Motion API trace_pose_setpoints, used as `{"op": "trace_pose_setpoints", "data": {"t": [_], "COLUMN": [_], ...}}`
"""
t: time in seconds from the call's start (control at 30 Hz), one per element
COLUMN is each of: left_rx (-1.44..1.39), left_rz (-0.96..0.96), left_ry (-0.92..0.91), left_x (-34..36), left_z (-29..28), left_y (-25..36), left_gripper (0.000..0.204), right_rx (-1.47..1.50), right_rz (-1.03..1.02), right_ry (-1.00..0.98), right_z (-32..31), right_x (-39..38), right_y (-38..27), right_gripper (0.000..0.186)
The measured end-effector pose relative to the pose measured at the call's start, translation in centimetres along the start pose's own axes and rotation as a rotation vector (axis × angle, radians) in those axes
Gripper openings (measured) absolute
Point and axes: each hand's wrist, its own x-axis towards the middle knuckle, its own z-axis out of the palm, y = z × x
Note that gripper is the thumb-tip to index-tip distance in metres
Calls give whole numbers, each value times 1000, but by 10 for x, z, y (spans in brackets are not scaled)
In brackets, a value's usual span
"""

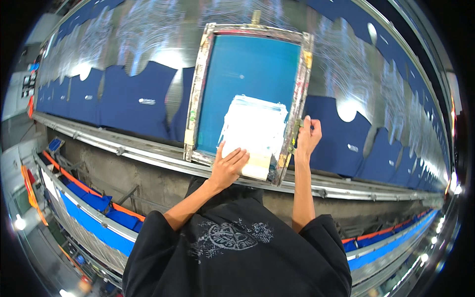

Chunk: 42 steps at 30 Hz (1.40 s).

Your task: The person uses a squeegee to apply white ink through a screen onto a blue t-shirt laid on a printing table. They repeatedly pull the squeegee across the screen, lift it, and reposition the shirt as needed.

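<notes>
A screen printing frame [196,89] with worn, paint-stained wooden sides and teal mesh [247,64] lies in front of me on the long table. White ink [255,123] covers the mesh's lower right part, and a cream-coloured flat piece [257,167] sits at the near end of that patch. My left hand [230,166] rests with fingers stretched out and apart against the left side of the cream piece. At the frame's right side, my right hand [309,136] is closed on its edge, near some green and yellow stains.
Dark blue fabric panels [133,99] with small white prints lie along the table on both sides. A metal rail [133,148] runs along its near edge. Behind me at lower left, blue cloth [84,195] hangs by another rail with an orange strip.
</notes>
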Motion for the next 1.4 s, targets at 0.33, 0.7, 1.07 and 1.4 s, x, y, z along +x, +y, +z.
{"op": "trace_pose_setpoints", "data": {"t": [0.33, 0.7, 1.07, 1.4], "left_rx": [154, 116, 159, 55], "left_rz": [-59, -59, 145, -44], "left_ry": [-168, -214, -414, -592], "left_x": [-73, -108, 81, -46], "left_z": [-157, -219, -238, -240], "left_y": [-246, -363, -452, -383], "left_gripper": [36, 25, 14, 34], "right_rx": [160, -293, -654, -874], "right_rz": [-99, -329, -750, -628], "right_ry": [-107, 37, -738, -849], "right_z": [274, 398, 443, 398], "right_x": [-151, -211, -204, -315], "right_y": [31, 31, -101, -23], "right_gripper": [33, 29, 43, 29]}}
